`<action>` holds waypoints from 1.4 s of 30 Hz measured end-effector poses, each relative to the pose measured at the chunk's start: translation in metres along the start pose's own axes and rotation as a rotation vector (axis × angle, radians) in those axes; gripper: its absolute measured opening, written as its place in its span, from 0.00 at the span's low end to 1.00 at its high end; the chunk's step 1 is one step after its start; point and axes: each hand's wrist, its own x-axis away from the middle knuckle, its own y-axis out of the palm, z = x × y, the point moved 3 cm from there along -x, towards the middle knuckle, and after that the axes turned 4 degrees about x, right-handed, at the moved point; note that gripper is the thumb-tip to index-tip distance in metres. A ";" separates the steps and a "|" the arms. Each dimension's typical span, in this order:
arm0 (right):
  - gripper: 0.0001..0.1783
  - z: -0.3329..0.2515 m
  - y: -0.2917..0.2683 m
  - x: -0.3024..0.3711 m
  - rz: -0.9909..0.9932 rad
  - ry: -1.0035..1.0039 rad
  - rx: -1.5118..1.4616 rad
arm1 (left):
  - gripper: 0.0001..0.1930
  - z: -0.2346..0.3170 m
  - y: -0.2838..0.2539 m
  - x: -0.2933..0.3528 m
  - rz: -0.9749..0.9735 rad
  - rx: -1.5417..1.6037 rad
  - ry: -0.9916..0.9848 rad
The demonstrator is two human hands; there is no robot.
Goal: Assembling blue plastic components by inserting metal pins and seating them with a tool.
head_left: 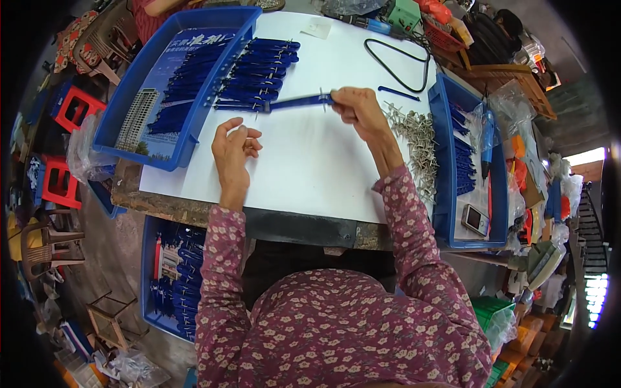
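Note:
My right hand [363, 115] pinches one end of a slim dark-blue strip [296, 102] over the white table sheet. Thin metal pins cross the strip near both its ends, and its far end lies by a row of similar blue strips with pins [262, 64]. Below that row, my left hand [233, 152] is held up with its fingers loosely bent and apart, nothing visible in it. To the right of my right hand spreads a heap of silvery metal pins [414, 142]. A single blue strip [399, 94] without visible pins lies above the heap.
A large blue tray [184, 152] holding blue strips stands at the left. Another blue tray [442, 220] at the right holds strips, a blue pen-like tool and a phone [475, 220]. A black cord loop [427, 68] lies at the back. Below the table's left edge sits a third tray [147, 271].

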 end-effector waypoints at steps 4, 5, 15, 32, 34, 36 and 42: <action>0.12 -0.008 0.005 -0.054 0.125 -0.041 -0.131 | 0.15 -0.016 0.026 0.017 -0.188 -0.153 0.067; 0.12 -0.012 0.009 -0.069 0.154 -0.042 -0.152 | 0.14 -0.023 0.032 0.020 -0.204 -0.217 0.023; 0.08 0.027 0.035 -0.202 0.326 -0.044 -0.257 | 0.07 -0.031 0.058 0.019 -0.409 -0.877 0.551; 0.15 0.029 0.017 -0.172 0.775 -0.339 0.647 | 0.06 -0.033 0.063 0.018 -0.416 -0.936 0.550; 0.14 0.034 0.007 -0.167 0.569 -0.169 0.725 | 0.06 -0.034 0.065 0.016 -0.419 -0.934 0.548; 0.14 0.026 0.007 -0.146 0.441 -0.143 0.775 | 0.05 -0.033 0.058 0.016 -0.400 -0.928 0.560; 0.13 -0.019 -0.073 -0.055 0.021 -0.274 1.123 | 0.05 -0.031 0.060 0.019 -0.417 -0.929 0.541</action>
